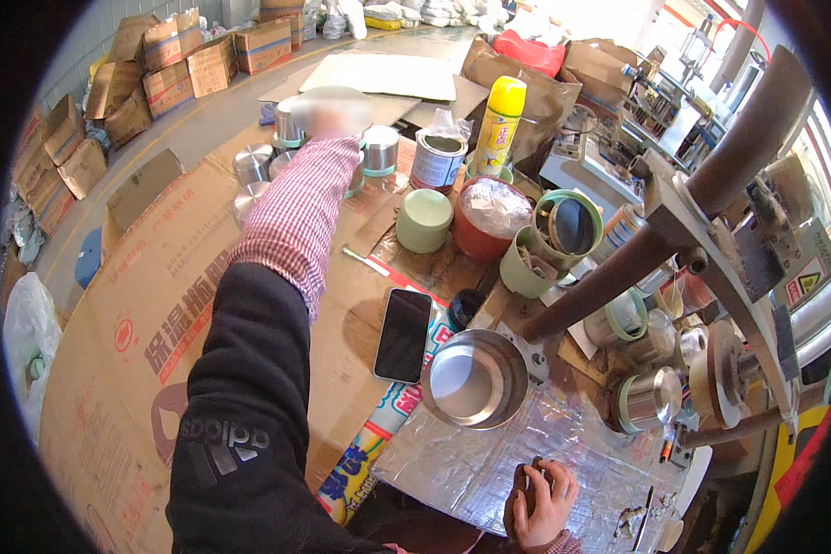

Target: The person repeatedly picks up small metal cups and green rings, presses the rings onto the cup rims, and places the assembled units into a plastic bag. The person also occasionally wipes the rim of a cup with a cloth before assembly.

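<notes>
- step in hand, as i judge it: the left hand reaches far across the cardboard-covered table to fetch 1 of the steel cups.
- the hand is blurred, so i cannot tell whether its fingers are released or clenched; the cups stand just beside it.
- next calls for a sure grasp on 1 cup.
- the right hand rests loosely curled on the foil sheet, grasping nothing, below the steel bowl.
</notes>
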Motion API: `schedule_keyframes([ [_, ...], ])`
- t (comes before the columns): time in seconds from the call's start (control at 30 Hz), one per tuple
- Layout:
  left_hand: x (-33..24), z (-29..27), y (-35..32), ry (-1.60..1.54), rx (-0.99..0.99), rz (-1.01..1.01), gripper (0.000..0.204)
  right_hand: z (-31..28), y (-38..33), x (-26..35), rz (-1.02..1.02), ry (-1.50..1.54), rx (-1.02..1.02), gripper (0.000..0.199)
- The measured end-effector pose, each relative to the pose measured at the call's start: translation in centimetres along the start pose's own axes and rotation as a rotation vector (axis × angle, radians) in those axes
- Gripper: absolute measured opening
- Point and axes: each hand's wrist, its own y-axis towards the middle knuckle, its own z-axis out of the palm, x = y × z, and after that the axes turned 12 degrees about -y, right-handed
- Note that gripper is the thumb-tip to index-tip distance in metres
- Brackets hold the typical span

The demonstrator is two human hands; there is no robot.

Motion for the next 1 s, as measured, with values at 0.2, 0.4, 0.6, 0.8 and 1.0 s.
schedule_keyframes([
  [0.2, 2.5, -0.8, -0.4, -0.190, -0.051, 0.212, 0.075, -0.2, -0.1, 0.9, 0.105, 0.003, 0.109, 0.044],
  [0.4, 6.2, -3.2, -11.0, -0.443, 0.141, 0.566, 0.090, -0.1, -0.2, 1.0, 0.092, 0.010, 0.093, 0.043],
  [0.6, 12.7, -7.5, -23.6, 0.165, 0.597, 0.841, 0.082, -0.1, -0.3, 1.0, 0.084, -0.003, 0.111, 0.046],
  [0.8, 9.9, -4.6, -9.5, -0.254, -0.005, 0.547, 0.058, 0.5, -0.7, 0.7, 0.083, -0.017, 0.107, 0.044],
  [1.0, 8.8, -3.1, 4.4, -0.088, -0.390, -0.092, 0.096, 0.5, 0.3, 0.4, -0.020, -0.078, -0.014, 0.036],
])
